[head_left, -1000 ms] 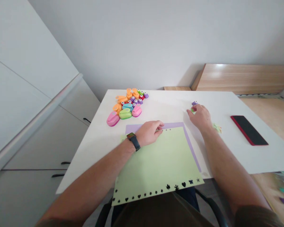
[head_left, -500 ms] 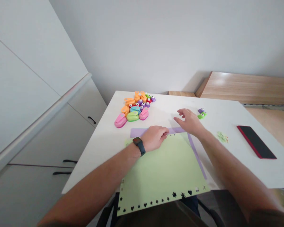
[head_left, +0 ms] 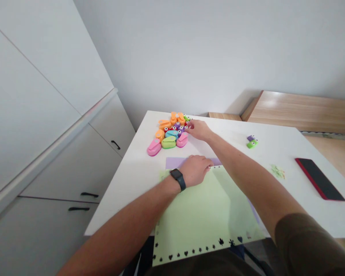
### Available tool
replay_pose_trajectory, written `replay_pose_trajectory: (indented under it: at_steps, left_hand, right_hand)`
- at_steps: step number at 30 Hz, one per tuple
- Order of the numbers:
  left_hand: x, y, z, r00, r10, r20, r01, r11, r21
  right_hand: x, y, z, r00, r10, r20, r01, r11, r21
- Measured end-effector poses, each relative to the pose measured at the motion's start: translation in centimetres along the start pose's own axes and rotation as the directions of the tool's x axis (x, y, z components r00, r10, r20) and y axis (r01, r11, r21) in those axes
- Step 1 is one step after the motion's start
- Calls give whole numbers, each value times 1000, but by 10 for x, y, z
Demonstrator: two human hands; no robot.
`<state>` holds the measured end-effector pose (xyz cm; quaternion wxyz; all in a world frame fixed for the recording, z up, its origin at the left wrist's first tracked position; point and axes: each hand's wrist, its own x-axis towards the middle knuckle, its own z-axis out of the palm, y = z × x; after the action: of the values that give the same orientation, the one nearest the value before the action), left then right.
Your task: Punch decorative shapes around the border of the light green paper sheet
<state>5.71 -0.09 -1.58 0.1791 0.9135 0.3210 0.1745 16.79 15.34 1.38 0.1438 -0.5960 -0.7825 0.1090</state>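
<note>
A pale green sheet of paper (head_left: 201,211) with small shapes punched along its edges lies over a purple sheet (head_left: 174,163), its near edge reaching past the table edge. My left hand (head_left: 196,170), with a dark watch on the wrist, rests on the green sheet and has its curled fingers on the far edge. At the right side of a group of colourful paper punches (head_left: 168,142), my right hand (head_left: 199,129) has thumb and fingers round a small punch, which the hand mostly hides. Beside it are small purple and red punches (head_left: 180,129).
Two small punches, one green (head_left: 252,144) and one purple, stand apart on the right. Nearer lie paper scraps (head_left: 277,171) and a black flat item with a red edge (head_left: 319,179). White cabinets (head_left: 103,165) flank the table (head_left: 126,184) on the left.
My right hand has moved left and away from me, from above the table's middle to the group of punches. My left hand stays on the green sheet. The view has shifted slightly.
</note>
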Motion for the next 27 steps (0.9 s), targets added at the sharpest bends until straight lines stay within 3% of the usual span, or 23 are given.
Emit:
replay_pose_trajectory:
  at_steps: [5,10,16,22,27]
  left_hand:
    - [-1,0,1,1000,0,-12,0,1000,8]
    - [-1,-1,2,1000,8,-29,-8,1000,12]
    - [0,-1,2,1000,13,-27,-13,1000,-23]
    - [3,-2,4,998,17,-54,-20,998,-62]
    - [4,-1,4,999,22,-42,-25,997,-78]
  right_hand:
    - [-4,-3,4,999,16,-44,-15,1000,25]
    - [-32,15,-8,995,45,-87,-32,988,151]
    - [-100,44,-34,1000,13,-27,6,799,602]
    - [-166,62,-55,998,37,52,-63,684,727]
    - [-191,83,-52,994,77,74,-106,601,793]
